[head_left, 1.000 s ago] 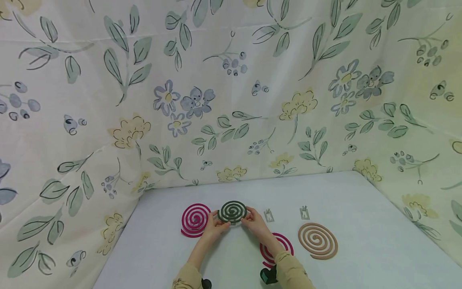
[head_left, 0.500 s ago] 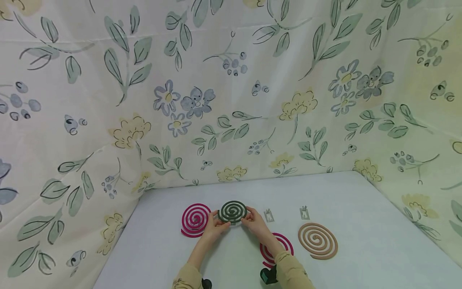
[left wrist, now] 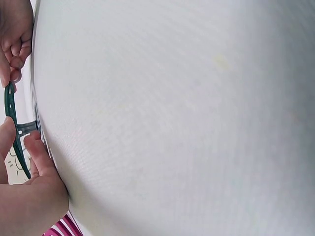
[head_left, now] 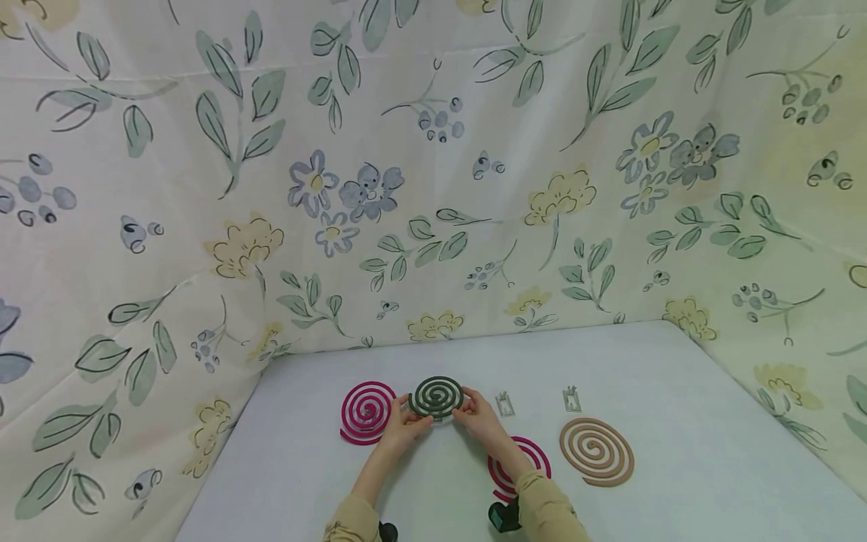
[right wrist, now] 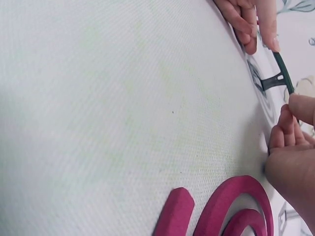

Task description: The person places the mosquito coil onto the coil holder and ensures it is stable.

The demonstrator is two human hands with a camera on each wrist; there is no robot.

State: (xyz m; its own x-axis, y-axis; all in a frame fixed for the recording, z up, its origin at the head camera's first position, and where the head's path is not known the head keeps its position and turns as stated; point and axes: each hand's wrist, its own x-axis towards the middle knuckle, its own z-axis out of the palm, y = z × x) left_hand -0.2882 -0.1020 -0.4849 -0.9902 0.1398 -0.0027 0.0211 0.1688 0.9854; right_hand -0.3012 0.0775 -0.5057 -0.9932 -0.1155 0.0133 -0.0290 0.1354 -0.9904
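A dark green mosquito coil [head_left: 436, 397] is held level between both hands, above the white table. My left hand [head_left: 403, 429] pinches its left edge between thumb and fingers, and my right hand [head_left: 479, 418] pinches the right edge the same way. Under the coil's middle stands a small metal coil stand [right wrist: 272, 82], seen side-on in both wrist views, its foot at the table. The coil [left wrist: 11, 105] meets the stand's top there. Just left of my left hand lies a magenta coil [head_left: 351, 413], and another magenta coil [head_left: 540, 456] is partly hidden beneath my right forearm.
Two flat metal stands [head_left: 504, 404] [head_left: 572, 399] lie right of my hands on the white table [head_left: 305, 489]. A tan coil [head_left: 596, 452] lies nearer, at the right. Floral cloth [head_left: 433, 188] hangs behind the table and along both sides.
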